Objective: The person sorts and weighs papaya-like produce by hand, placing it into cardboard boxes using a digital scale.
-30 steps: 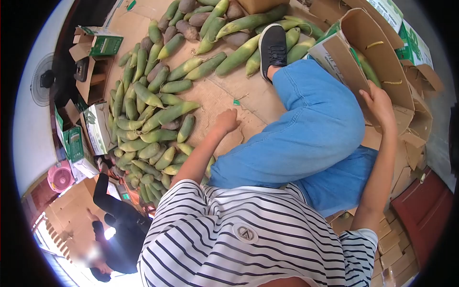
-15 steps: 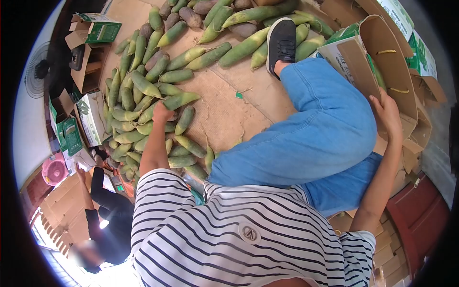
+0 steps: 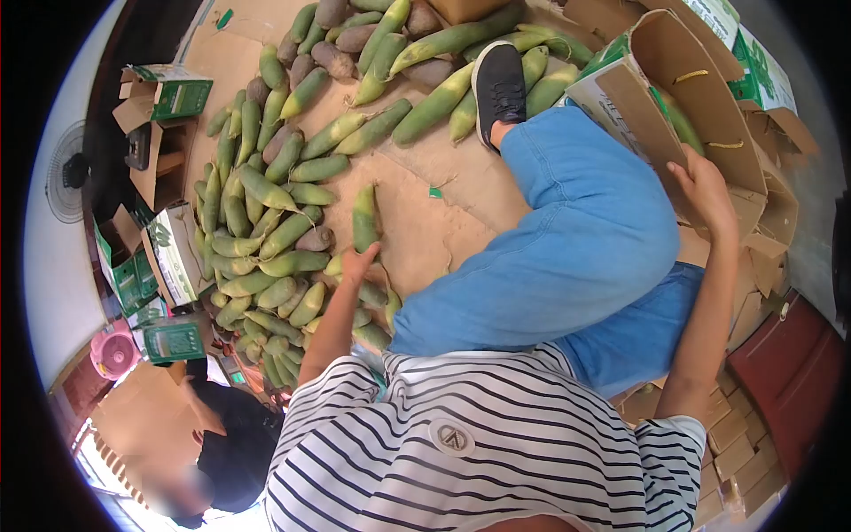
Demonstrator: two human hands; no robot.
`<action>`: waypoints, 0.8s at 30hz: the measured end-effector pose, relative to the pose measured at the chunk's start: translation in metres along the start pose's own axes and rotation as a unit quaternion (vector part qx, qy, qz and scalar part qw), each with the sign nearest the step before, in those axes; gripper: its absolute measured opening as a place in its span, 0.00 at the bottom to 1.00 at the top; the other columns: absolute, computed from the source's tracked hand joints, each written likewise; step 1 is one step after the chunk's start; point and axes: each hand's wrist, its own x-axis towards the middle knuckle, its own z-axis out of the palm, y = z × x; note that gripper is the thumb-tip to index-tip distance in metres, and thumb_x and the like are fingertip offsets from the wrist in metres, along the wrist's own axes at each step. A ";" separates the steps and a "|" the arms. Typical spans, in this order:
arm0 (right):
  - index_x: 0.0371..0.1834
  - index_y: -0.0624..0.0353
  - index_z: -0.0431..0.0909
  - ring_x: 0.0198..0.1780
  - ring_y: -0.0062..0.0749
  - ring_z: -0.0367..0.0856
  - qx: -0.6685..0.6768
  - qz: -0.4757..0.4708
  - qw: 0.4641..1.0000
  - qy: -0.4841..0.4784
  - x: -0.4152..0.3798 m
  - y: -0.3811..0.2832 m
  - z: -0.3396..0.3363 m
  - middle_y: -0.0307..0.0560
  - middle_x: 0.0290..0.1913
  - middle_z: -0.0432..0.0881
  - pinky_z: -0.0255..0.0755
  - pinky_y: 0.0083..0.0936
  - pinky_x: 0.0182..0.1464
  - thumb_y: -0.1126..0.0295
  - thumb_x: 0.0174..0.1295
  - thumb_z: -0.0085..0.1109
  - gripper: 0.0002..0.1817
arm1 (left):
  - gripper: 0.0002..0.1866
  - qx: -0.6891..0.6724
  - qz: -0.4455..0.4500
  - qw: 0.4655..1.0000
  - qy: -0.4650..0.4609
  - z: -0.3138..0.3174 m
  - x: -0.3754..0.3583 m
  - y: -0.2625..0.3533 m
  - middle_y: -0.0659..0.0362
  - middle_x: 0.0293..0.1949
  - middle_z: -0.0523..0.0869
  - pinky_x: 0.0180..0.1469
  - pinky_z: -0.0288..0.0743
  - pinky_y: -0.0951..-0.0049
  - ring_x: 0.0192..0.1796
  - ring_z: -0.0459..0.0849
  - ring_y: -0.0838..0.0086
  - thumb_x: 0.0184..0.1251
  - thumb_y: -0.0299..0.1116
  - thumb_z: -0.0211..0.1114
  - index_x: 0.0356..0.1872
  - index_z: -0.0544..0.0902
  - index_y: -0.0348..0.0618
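Observation:
My left hand [image 3: 359, 262] is closed round the lower end of a green radish [image 3: 364, 217], whose other end points away from me. It is over the cardboard floor, at the right edge of a big heap of green radishes [image 3: 266, 188]. My right hand [image 3: 706, 189] grips the near side of an open cardboard box [image 3: 738, 133]; some of its fingers are hidden by the box and the angle. Part of a green radish [image 3: 679, 122] shows inside that box.
My shoe [image 3: 500, 93] stands among long green radishes [image 3: 441, 105] at the top. More green-and-white boxes [image 3: 762, 82] are at right and at left [image 3: 180, 96]. A person in black [image 3: 232, 452] is at lower left, near a pink fan [image 3: 115, 353]. A grey fan [image 3: 66, 173] stands left.
My left hand has moved right and towards me, away from the heap, with the green radish turned to point away from me. My right hand stays at the box.

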 end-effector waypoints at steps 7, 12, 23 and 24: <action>0.55 0.67 0.70 0.47 0.56 0.76 -0.023 0.000 1.000 0.004 -0.002 0.000 0.000 0.66 0.41 0.78 0.68 0.43 0.48 0.63 0.64 0.54 0.22 | 0.26 -0.263 0.099 0.948 -0.147 0.041 -0.033 0.126 0.57 0.34 0.82 0.34 0.73 0.76 0.33 0.80 0.76 0.55 0.48 0.68 0.44 0.79 0.32; 0.56 0.67 0.70 0.46 0.57 0.76 -0.014 -0.017 0.999 0.026 -0.001 0.008 0.006 0.65 0.41 0.78 0.69 0.42 0.47 0.64 0.63 0.54 0.22 | 0.27 -0.212 0.478 0.852 -0.039 0.018 -0.115 0.297 0.50 0.49 0.82 0.54 0.71 0.68 0.51 0.80 0.65 0.52 0.39 0.69 0.53 0.76 0.34; 0.54 0.68 0.71 0.44 0.59 0.77 -0.067 0.011 0.998 -0.013 0.004 0.012 0.012 0.68 0.39 0.78 0.68 0.45 0.45 0.65 0.63 0.55 0.21 | 0.28 -0.134 0.695 0.705 0.054 0.066 -0.198 0.416 0.49 0.42 0.77 0.47 0.74 0.60 0.47 0.78 0.56 0.51 0.46 0.68 0.49 0.75 0.39; 0.54 0.68 0.71 0.43 0.59 0.77 -0.026 -0.024 0.999 0.007 0.005 0.018 0.014 0.67 0.37 0.78 0.68 0.45 0.44 0.64 0.63 0.55 0.21 | 0.27 -0.163 0.685 0.707 0.060 0.069 -0.187 0.398 0.49 0.42 0.77 0.47 0.74 0.61 0.47 0.78 0.57 0.52 0.45 0.67 0.50 0.75 0.39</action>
